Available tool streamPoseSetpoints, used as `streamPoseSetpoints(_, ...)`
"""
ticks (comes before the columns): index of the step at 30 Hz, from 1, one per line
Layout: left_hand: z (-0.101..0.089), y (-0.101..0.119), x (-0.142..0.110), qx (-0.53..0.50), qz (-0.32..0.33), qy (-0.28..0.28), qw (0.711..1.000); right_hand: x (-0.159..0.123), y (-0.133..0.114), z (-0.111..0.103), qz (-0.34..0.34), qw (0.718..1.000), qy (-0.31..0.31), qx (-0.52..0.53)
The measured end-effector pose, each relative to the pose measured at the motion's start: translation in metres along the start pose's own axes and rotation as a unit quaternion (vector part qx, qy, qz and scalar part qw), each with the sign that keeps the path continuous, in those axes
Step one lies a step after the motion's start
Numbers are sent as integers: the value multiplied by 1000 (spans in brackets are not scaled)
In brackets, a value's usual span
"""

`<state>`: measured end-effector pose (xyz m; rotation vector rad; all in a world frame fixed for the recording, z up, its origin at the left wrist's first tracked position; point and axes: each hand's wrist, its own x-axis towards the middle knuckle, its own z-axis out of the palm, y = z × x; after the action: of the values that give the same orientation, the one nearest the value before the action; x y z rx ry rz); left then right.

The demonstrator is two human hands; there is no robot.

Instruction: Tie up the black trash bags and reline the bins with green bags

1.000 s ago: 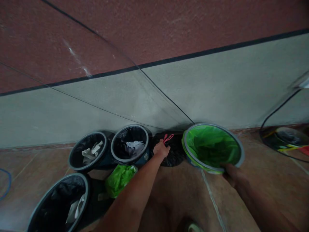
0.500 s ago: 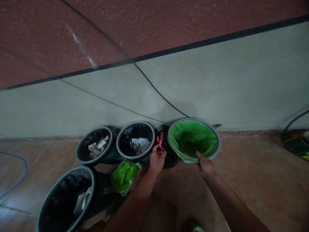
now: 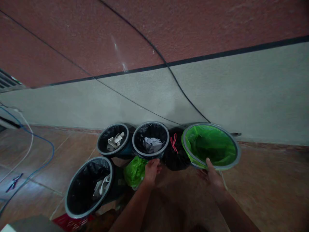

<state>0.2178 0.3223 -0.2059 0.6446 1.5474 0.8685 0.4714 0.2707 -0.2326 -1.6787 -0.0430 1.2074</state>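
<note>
My right hand [image 3: 212, 175] grips the near rim of a bin lined with a green bag [image 3: 212, 148], thumb over the edge. My left hand [image 3: 151, 170] is curled by the front of the middle black-lined bin [image 3: 151, 140], next to a crumpled green bag [image 3: 135, 170] on the floor; what its fingers hold is unclear. A tied black bag with a red drawstring [image 3: 175, 151] sits between the two bins.
Two more black-lined bins with white paper stand at left [image 3: 112, 143] and front left [image 3: 89, 187]. A grey and red wall runs behind with black cables. Blue and white cables [image 3: 36, 151] lie on the tiled floor at left.
My left hand let go of the red drawstring and drew back toward the middle bin's front. My right hand stayed on the green bin's rim. The view swung left.
</note>
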Motion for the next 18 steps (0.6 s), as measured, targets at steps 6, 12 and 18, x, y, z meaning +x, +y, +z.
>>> streamPoseSetpoints(6,-42,24,14,-28,-52,126,990,-62,21,54,45,987,-151,-29)
streamPoseSetpoints(12,-71,61,48,74,7,188,979,-54,-19,131,-110,980,-112,-122)
streamPoseSetpoints(18,-82,82,78,101,-6,145,984,-36,-22,135,-99,982,-84,-136)
